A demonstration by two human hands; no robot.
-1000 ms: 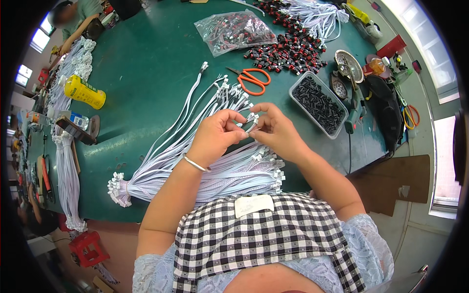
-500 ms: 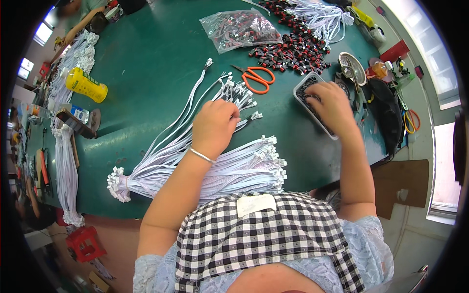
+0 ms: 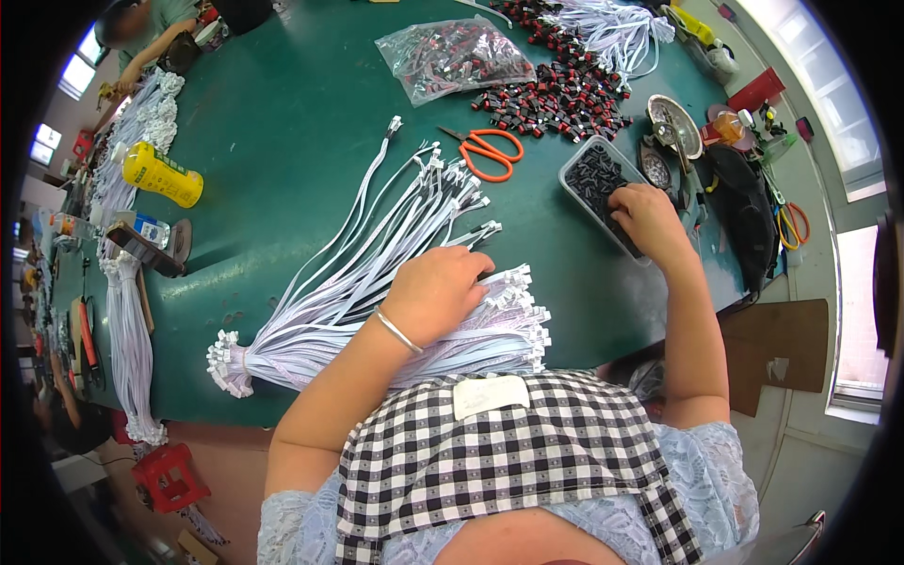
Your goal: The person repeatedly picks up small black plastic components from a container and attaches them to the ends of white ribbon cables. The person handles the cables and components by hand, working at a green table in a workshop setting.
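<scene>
Dozens of white flat cables (image 3: 377, 282) lie fanned across the green table (image 3: 282, 141) in front of us, bound together near the table's near-left edge and spreading out toward its middle. Their long axis runs on a diagonal, from the tied end by our left elbow up toward the orange scissors (image 3: 490, 153), with the small white connectors pointing away from us and to the right.

Our left hand (image 3: 438, 292) rests on top of the bundle, fingers curled loosely over the strands; whether it pinches a single cable we cannot tell. Our right hand (image 3: 650, 218) reaches into the clear tray of small black parts (image 3: 593, 179) near the table's right edge, fingertips bent down among the pieces, and what they have hold of is hidden.

We judge this to be the picking step: fetching a black part while the other hand keeps the cables in place. The next move calls for bringing that part to one connector end and lining it up squarely.

Beyond the tray lie loose red-and-black pieces (image 3: 565, 94) and a clear bag of them (image 3: 452, 56).
</scene>
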